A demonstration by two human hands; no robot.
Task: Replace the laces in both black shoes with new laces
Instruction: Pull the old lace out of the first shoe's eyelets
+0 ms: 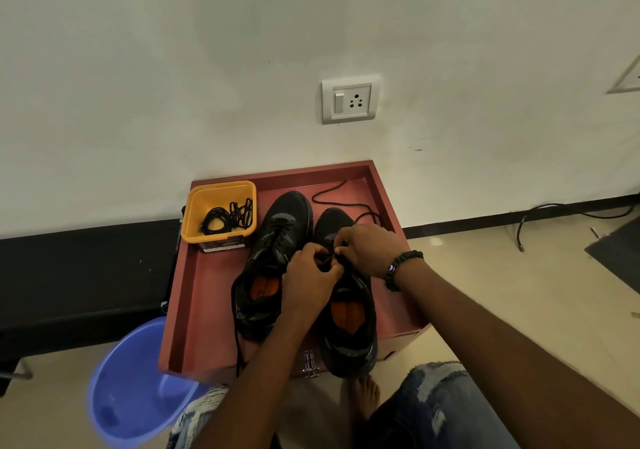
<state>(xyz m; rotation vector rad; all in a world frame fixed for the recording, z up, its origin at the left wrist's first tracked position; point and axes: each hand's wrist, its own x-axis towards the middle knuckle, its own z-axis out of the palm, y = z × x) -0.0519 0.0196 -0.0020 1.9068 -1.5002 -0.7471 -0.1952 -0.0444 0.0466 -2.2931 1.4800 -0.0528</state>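
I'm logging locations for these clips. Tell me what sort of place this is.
Probably a plain room indoors, at floor level beside a wall: a wall socket sits low above a dark skirting strip, and the red tray of shoes stands on a tiled floor.

I see a red tray (pixel 382 192) against the white wall, and I place everything from it. Inside it two black shoes stand side by side, toes toward the wall: the left shoe (pixel 273 240) and the right shoe (pixel 349 327), whose heel hangs over the tray's near edge. My left hand (pixel 308 275) and right hand (pixel 367 247) meet over the right shoe's lacing, fingers curled and pinching a black lace (pixel 337 259). In the tray's far left corner sits a yellow tub (pixel 194 213) holding coiled black laces (pixel 227 218). A blue basin (pixel 131 386) lies on the floor just off the tray's near left corner.
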